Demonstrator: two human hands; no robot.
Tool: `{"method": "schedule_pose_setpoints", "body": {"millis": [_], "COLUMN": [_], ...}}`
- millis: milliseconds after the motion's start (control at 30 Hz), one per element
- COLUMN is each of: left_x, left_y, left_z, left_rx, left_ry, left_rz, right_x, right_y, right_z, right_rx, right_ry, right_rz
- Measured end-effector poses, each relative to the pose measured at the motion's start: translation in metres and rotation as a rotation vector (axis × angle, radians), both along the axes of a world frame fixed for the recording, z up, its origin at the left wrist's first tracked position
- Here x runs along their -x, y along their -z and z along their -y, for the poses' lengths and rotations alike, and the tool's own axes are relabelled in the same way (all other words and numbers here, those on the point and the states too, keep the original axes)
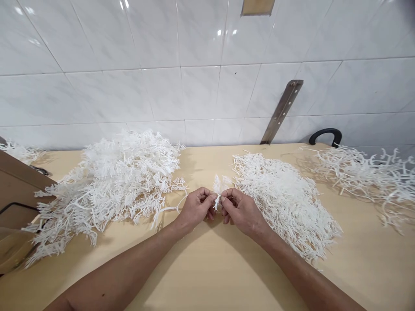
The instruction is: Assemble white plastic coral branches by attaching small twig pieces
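My left hand and my right hand meet over the middle of the table. Both are closed, thumbs against fingers, pinching a small white branching sprig that looks like plastic. Its feathery tips stick up and down between my fingertips. A thin bare white stem shows just left of my left hand; whether it joins the sprig is hidden. On the left lies a large heap of white branched pieces. Close to my right hand is a second heap of finer white sprigs.
A third pile of thicker, barer white branches lies at the far right, by a black curved handle. A metal strip leans against the tiled wall. A brown cardboard box stands at the left edge of the wooden table.
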State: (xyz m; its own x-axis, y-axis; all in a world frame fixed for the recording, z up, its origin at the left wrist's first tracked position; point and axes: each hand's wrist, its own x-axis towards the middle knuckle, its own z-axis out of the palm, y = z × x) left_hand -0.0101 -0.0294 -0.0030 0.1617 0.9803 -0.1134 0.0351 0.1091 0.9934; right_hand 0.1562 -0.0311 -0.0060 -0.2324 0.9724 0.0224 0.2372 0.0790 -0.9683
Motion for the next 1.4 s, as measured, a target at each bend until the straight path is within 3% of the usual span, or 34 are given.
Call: {"method": "schedule_pose_setpoints", "body": {"millis": [167, 300, 600, 733, 1067, 1400], "left_x": [0.002, 0.004, -0.002, -0.001, 0.004, 0.003], "left_y": [-0.005, -0.009, -0.008, -0.009, -0.012, -0.018], "left_z": [0.0, 0.001, 0.003, 0.003, 0.001, -0.001], "left_rx": [-0.03, 0.034, 0.086, 0.086, 0.162, 0.227], "left_ry": [0.114, 0.177, -0.038, -0.026, 0.037, -0.028], "left_rz": [-0.089, -0.017, 0.074, 0.091, 0.225, 0.075], "right_x": [-0.003, -0.004, 0.0, 0.0, -0.003, -0.002], "right_y": [-0.002, -0.002, -0.008, -0.007, -0.001, 0.003], "right_z": [0.0, 0.0, 0.003, 0.003, 0.0, -0.001], "right_rx": [-0.031, 0.007, -0.051, -0.086, -0.022, 0.068], "right_ry": [-0.103, -0.162, -0.063, -0.018, -0.063, -0.07], "right_rz": [0.02, 0.026, 0.128, 0.204, 0.105, -0.001]}}
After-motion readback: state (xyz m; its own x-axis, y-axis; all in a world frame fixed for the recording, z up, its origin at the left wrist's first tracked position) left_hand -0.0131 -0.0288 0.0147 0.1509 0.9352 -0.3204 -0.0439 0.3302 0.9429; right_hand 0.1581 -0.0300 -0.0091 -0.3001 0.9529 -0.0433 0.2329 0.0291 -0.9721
